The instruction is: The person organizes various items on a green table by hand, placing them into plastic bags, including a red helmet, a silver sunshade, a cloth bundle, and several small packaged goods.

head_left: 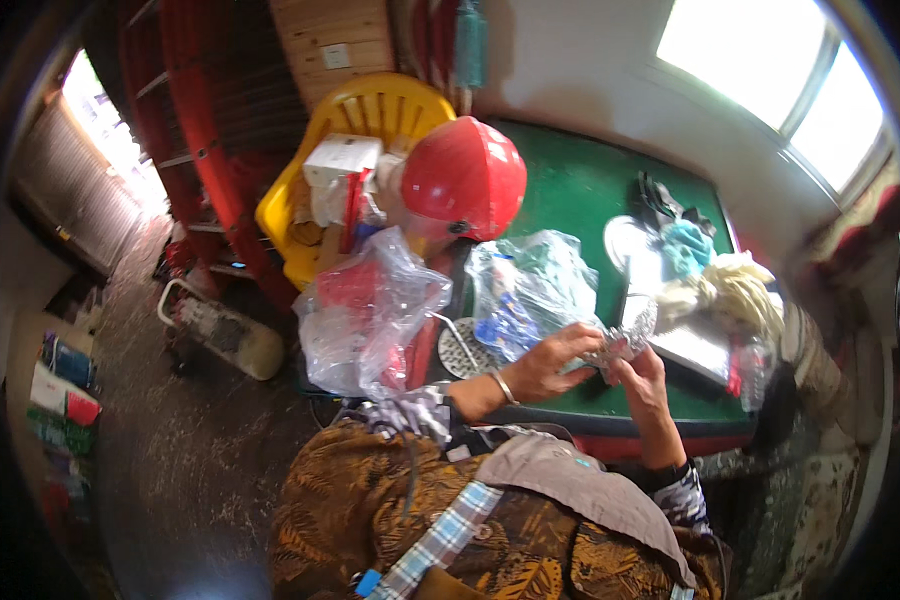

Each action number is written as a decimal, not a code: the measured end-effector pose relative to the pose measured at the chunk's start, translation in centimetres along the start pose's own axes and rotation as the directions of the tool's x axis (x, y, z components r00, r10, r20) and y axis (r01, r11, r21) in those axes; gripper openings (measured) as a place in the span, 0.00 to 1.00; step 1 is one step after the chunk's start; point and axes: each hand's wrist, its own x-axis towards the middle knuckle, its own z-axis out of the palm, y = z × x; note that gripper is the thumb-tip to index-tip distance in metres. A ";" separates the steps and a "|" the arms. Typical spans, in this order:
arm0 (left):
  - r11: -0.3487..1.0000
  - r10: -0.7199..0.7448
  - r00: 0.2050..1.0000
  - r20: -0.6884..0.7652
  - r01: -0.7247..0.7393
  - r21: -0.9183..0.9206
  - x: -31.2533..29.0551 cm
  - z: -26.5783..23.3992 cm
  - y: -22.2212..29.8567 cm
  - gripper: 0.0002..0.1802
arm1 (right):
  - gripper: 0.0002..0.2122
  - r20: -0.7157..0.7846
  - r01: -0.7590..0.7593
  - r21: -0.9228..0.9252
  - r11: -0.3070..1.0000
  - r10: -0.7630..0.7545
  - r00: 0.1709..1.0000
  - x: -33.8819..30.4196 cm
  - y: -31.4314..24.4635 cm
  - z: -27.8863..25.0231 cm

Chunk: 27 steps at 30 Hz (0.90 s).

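Right of centre, left hand [550,366] and right hand [644,384] pinch a crinkled shiny wrapper [627,343], its contents too blurred to tell.

One wide fisheye view from head height, near, steeply downward onto the hands [547,366] and green table [570,185].

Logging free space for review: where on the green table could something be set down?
Widest bare patch: the back of the green table, between the red helmet and black straps. A smaller one: the front edge, between the right hand and bottle. Crowded: the right, with gloves and teal cloth; the left, with a clear bag.
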 end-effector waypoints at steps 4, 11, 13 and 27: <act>0.990 -0.011 0.997 -0.078 0.022 0.137 0.1 -2.1 -0.9 0.21 | 0.09 -0.025 0.039 0.110 0.993 -0.036 0.999 -0.2 -0.9 -1.5; 0.736 -0.325 0.941 -0.094 0.314 0.599 0.7 -7.0 -11.6 0.29 | 0.11 -0.017 -0.039 0.066 0.997 0.040 0.999 0.6 -2.5 -1.1; 0.638 -0.522 0.851 -0.066 0.440 0.632 1.3 -7.3 -12.6 0.35 | 0.10 -0.124 -0.037 0.012 0.999 0.038 0.992 0.5 -2.2 -1.1; 0.848 -0.265 0.957 0.121 0.171 0.502 -2.6 -6.3 -1.2 0.09 | 0.13 0.018 0.103 0.460 0.882 -0.125 0.992 1.2 -7.7 0.9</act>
